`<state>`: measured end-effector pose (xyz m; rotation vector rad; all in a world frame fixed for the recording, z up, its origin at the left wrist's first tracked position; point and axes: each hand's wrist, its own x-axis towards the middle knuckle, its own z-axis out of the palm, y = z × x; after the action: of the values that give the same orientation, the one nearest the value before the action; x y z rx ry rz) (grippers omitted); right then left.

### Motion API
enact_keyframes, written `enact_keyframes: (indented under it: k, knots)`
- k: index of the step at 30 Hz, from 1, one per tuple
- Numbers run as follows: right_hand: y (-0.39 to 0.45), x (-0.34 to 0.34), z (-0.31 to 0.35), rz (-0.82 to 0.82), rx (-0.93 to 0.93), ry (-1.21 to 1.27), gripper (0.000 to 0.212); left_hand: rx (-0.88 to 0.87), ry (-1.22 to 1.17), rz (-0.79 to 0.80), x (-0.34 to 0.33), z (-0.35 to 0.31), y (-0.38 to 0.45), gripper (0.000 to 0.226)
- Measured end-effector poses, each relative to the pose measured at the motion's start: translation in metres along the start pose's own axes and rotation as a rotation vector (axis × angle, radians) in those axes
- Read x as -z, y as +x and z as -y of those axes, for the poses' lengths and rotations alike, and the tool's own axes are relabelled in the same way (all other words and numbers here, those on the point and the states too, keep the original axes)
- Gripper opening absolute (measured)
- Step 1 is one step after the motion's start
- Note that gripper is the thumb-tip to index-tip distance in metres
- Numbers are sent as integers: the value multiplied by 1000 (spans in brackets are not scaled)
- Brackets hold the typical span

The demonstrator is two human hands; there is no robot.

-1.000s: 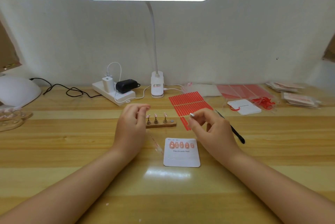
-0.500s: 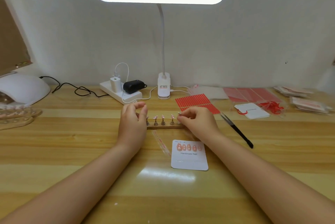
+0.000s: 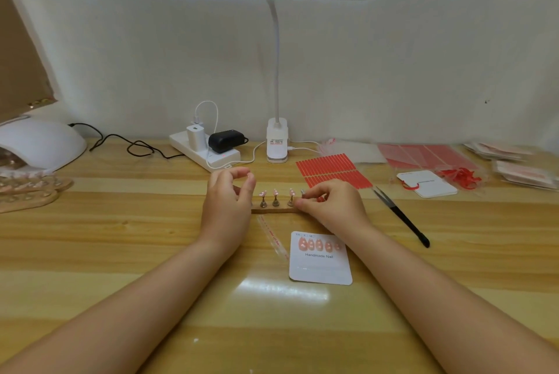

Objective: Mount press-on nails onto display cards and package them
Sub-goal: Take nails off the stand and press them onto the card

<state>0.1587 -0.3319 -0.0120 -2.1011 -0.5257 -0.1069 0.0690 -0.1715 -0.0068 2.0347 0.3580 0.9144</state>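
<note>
A small wooden stand (image 3: 272,209) lies at mid-table with three pink press-on nails (image 3: 276,192) on metal pegs in plain sight. My right hand (image 3: 329,207) is at the stand's right end, its thumb and fingers pinching the nail on the end peg. My left hand (image 3: 227,201) covers the stand's left end, with the thumb and forefinger curled into a ring; I cannot make out anything between them. In front of the stand lies a white display card (image 3: 320,267) with several pink nails (image 3: 317,245) in a row along its top. A clear strip (image 3: 273,237) lies to its left.
Black tweezers (image 3: 399,216) lie right of my right hand, a sheet of red adhesive strips (image 3: 332,169) behind it. A tagged white card (image 3: 426,184) and clear bags (image 3: 514,161) sit far right. Lamp base (image 3: 276,143), power strip (image 3: 205,152), white nail dryer (image 3: 39,143) and other nail stands (image 3: 27,192) stand behind and left.
My right hand came down and left from above the red strips to the stand's right end and closed on the end nail. My left hand stayed at the stand's left end.
</note>
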Motion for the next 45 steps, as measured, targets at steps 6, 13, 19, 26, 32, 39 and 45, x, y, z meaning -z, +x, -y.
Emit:
enact_keyframes:
  k: [6,13,19,26,32,39,45]
  knots:
    - [-8,17,12,-48,17,153,47,-35,8,-3,-1,1,0,10]
    - [-13,68,54,425,-23,64,20,-59,23,5,-2,1,0,10]
    - [-34,71,37,718,-88,-513,78,-86,49,8,0,0,-2,11]
    - [-38,69,28,725,-62,-623,85,-206,191,-34,2,-8,-7,19]
    - [-43,70,27,718,-31,-523,77,-555,319,93,-2,-34,-31,34]
    - [-49,69,25,682,42,-426,66,-575,425,285,-9,-35,-40,17]
    - [-56,66,27,671,72,-345,75,-460,400,351,-12,-30,-39,23]
